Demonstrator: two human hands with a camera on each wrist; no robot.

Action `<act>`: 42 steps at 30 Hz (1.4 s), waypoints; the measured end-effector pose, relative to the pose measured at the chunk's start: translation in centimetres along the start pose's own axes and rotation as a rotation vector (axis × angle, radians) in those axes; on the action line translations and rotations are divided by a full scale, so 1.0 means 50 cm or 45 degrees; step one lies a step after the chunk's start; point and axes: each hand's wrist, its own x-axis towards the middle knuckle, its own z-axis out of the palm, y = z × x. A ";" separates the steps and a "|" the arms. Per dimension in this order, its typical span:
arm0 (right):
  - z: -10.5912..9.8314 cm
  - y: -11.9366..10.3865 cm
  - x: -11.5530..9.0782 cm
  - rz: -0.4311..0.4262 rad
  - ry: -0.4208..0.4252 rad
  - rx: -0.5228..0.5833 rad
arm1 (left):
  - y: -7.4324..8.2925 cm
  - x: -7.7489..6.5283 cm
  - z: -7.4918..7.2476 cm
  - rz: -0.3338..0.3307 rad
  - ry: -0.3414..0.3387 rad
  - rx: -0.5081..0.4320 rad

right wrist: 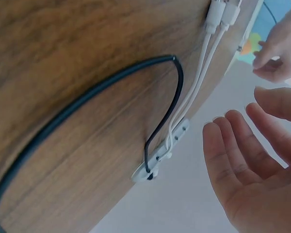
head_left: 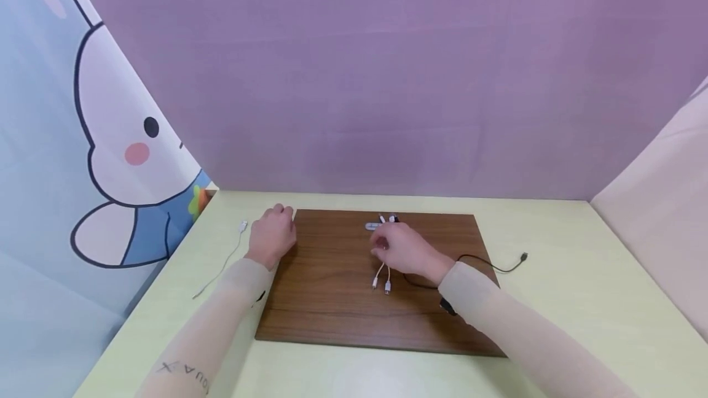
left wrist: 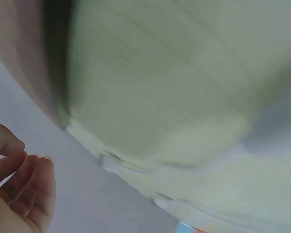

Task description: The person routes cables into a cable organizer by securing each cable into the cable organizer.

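My left hand (head_left: 273, 235) hovers by the left edge of the brown wooden board (head_left: 326, 287), its fingers loosely curled and holding nothing. Left of it on the table lies a white cable (head_left: 229, 257) with a USB plug. My right hand (head_left: 406, 250) is over the upper middle of the board, fingers relaxed and apart, nothing in them. In the right wrist view a pale cable holder (right wrist: 179, 133) sits on the board near its far edge. Two white cables (right wrist: 201, 70) and a black cable (right wrist: 82, 94) pass through its slots.
The black cable's loose plug (head_left: 523, 257) lies on the pale yellow table (head_left: 570, 306) right of the board. White plugs (head_left: 388, 287) lie on the board below the right hand. A purple cloth (head_left: 387, 78) hangs behind the table; a cartoon-printed cloth (head_left: 110, 158) is at left.
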 end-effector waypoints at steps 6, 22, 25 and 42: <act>0.007 -0.019 -0.008 -0.033 -0.044 -0.028 | -0.049 -0.007 0.005 -0.059 -0.010 -0.024; 0.029 -0.074 -0.031 -0.120 -0.203 0.083 | -0.080 -0.014 0.000 -0.221 -0.342 -0.007; 0.032 -0.075 -0.035 -0.124 -0.213 0.091 | -0.079 -0.014 0.000 -0.233 -0.341 -0.008; 0.037 -0.075 -0.033 -0.186 -0.269 0.141 | -0.090 -0.023 -0.038 -0.164 -0.391 -0.221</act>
